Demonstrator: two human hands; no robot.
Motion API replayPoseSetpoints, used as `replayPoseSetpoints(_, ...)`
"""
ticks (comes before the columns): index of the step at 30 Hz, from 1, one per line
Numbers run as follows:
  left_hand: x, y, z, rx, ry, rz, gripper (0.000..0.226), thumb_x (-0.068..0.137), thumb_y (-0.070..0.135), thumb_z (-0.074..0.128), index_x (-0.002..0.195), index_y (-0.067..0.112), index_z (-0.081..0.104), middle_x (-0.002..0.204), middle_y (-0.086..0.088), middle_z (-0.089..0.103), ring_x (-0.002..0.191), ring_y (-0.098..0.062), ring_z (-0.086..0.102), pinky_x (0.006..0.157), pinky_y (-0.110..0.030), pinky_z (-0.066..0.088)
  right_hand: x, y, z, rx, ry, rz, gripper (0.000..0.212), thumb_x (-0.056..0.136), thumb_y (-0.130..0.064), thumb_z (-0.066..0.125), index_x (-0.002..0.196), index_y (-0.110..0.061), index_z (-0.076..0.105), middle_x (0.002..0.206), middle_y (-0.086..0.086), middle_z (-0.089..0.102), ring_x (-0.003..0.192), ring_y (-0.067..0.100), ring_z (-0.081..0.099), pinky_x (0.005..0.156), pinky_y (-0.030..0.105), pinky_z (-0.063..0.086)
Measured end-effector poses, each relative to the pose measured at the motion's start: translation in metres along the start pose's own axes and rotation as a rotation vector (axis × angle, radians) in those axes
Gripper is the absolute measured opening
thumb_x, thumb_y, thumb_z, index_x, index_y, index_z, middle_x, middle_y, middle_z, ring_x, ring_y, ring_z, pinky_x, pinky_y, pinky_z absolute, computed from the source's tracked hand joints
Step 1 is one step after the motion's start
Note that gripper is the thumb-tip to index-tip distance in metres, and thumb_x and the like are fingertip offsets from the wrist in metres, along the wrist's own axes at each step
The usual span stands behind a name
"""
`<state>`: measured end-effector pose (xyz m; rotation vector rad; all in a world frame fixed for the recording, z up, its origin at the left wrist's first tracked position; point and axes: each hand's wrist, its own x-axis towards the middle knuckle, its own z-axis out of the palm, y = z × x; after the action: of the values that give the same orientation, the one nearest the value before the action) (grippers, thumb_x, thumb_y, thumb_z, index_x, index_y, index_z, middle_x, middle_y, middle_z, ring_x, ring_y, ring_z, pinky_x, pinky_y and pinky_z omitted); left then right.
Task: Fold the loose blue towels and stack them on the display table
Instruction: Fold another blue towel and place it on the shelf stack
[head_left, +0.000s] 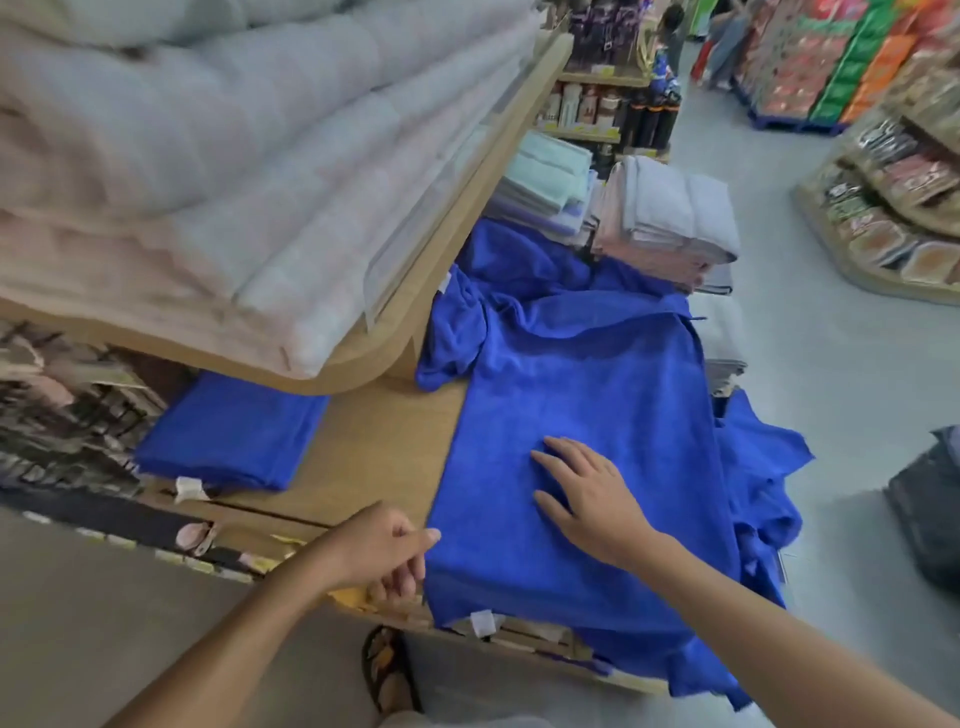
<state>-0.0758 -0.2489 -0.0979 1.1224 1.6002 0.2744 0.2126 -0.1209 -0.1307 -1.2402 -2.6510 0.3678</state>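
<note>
Where right-hand fingers (560, 453) spread, the blue towel (571, 384) lies beneath.

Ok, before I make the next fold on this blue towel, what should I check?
1. The towel lies flat on the table: ok, the near part is smooth.
2. The right hand pins it: ok, straight fingers press the cloth.
3. The left hand holds the towel's left edge: cannot tell; its curled fingers sit right at that edge.
4. All cloth is up on the table: not ok, blue hanging cloth droops off the right side.
5. There is a stack to add to: ok, a folded towel lies to the left under the shelf.
</note>
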Motion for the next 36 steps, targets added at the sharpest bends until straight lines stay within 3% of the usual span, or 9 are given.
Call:
replayPoseSetpoints(6,0.0,-0.041,0.03,0.195,0.008,-0.092,0.033,0.082,0.063,0.063,0.069,0.033,0.068,0.065,0.023,0.065,0.064,0.01,0.061,0.06,-0.012,0.046,-0.003,0.003,0.014,-0.061,0.104,-0.002,0.06,0.099,-0.058,0.037,0.148,-0.026,0.053,0.156,-0.005,0.046,0.147,0.02,0.038,0.117,0.038,0.032)
replayPoseSetpoints(11,0.005,-0.05,0.057,0.085,0.043,-0.042,0.016,0.089,0.042,0.068,0.091,0.026,0.068,0.083,0.021,0.072,0.087,-0.009,0.068,0.073,-0.02,0.051,-0.003,0.004,0.015,-0.05,0.112,-0.001,0.062,0.098,-0.059,0.036,0.147,-0.026,0.053,0.156,-0.006,0.047,0.147,0.019,0.037,0.117,0.037,0.031)
replayPoseSetpoints(14,-0.003,-0.042,0.058,-0.247,-0.095,-0.025,0.018,0.09,0.03,0.065,0.097,0.013,0.067,0.099,-0.004,0.074,0.093,-0.024,0.072,0.09,-0.045,0.058,-0.004,0.003,0.014,-0.008,0.124,-0.006,0.058,0.098,-0.057,0.042,0.145,-0.025,0.055,0.154,-0.006,0.048,0.146,0.019,0.039,0.117,0.037,0.032)
replayPoseSetpoints(18,-0.024,-0.01,0.049,-0.841,-0.272,-0.05,0.014,0.097,0.028,0.064,0.095,0.015,0.067,0.089,-0.015,0.069,0.074,-0.028,0.071,0.066,-0.042,0.061,-0.007,-0.002,0.004,0.127,0.133,-0.009,0.039,0.098,-0.04,0.063,0.134,-0.025,0.063,0.146,-0.008,0.054,0.139,0.018,0.047,0.115,0.036,0.035)
replayPoseSetpoints(23,-0.01,0.042,0.056,-1.269,-0.086,-0.076,0.029,0.105,0.017,0.047,0.109,-0.004,0.067,0.094,-0.022,0.074,0.076,-0.03,0.076,0.065,-0.041,0.064,-0.03,-0.039,-0.027,0.831,0.08,-0.025,0.025,0.095,-0.042,0.059,0.105,-0.022,0.069,0.105,-0.01,0.07,0.103,0.015,0.065,0.091,0.032,0.049)
replayPoseSetpoints(27,0.002,0.06,0.062,-1.452,-0.014,-0.078,0.034,0.107,0.013,0.04,0.118,-0.011,0.061,0.104,-0.028,0.073,0.085,-0.033,0.077,0.071,-0.04,0.064,-0.044,-0.062,-0.022,0.868,-0.014,-0.048,0.035,0.086,-0.035,0.077,0.116,-0.024,0.062,0.113,-0.011,0.066,0.11,0.015,0.065,0.089,0.026,0.052)
replayPoseSetpoints(30,0.006,0.059,0.055,-1.214,-0.025,-0.078,0.039,0.109,0.028,0.039,0.12,-0.002,0.062,0.11,-0.022,0.074,0.091,-0.033,0.076,0.061,-0.035,0.063,-0.035,-0.056,-0.017,0.941,0.173,0.16,0.023,0.092,-0.008,0.074,0.095,-0.03,0.069,0.092,-0.011,0.071,0.088,0.004,0.066,0.079,0.024,0.052)
replayPoseSetpoints(33,0.018,0.054,0.032,-0.422,0.311,-0.002,0.046,0.105,0.048,0.039,0.09,0.013,0.065,0.084,0.001,0.079,0.065,-0.025,0.075,0.044,-0.022,0.045,-0.026,-0.039,-0.02,1.081,0.265,0.347,0.025,0.096,-0.012,0.071,0.083,-0.033,0.073,0.085,-0.012,0.074,0.081,0.0,0.065,0.073,0.013,0.049)
replayPoseSetpoints(36,0.044,0.058,0.009,-0.101,0.621,0.13,0.027,0.097,0.038,0.056,0.08,0.019,0.065,0.074,0.009,0.073,0.066,-0.02,0.072,0.067,-0.035,0.056,-0.024,-0.028,-0.018,1.137,0.268,0.447,0.016,0.093,-0.019,0.076,0.081,-0.029,0.073,0.085,-0.01,0.073,0.08,0.004,0.066,0.071,0.018,0.052)
